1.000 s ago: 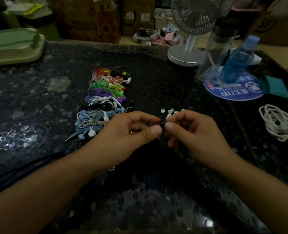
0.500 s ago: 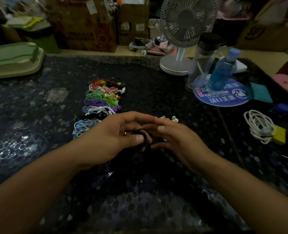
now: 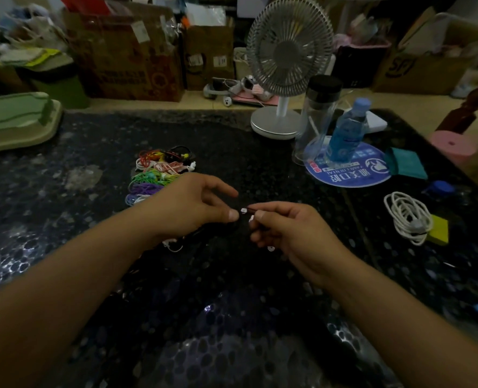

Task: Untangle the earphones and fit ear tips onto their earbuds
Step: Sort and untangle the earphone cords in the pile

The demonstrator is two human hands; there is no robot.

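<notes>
My right hand [image 3: 291,233] pinches a dark earbud [image 3: 251,210] between thumb and forefinger, with a white ear tip [image 3: 243,210] on its end. My left hand [image 3: 193,208] is just left of it, thumb tip almost touching the ear tip and forefinger stretched out above. A black cable [image 3: 207,231] runs dimly under the left palm; whether the lower fingers grip it is hidden. Loose white ear tips [image 3: 271,249] lie under my right hand. A pile of coloured earphones [image 3: 159,172] lies behind my left hand.
On the dark speckled table [image 3: 232,317] stand a desk fan [image 3: 285,65], a clear bottle [image 3: 317,119] and a blue bottle [image 3: 347,130] on a round blue mat [image 3: 347,177]. At right lie a white cable coil [image 3: 405,217], a yellow block [image 3: 439,229] and a teal cloth [image 3: 405,163]. A green tray [image 3: 13,119] sits far left.
My hands have drawn slightly apart and the black cable loop has left my left fingers. The right hand now holds the earbud up with a white tip showing. The camera tilted up.
</notes>
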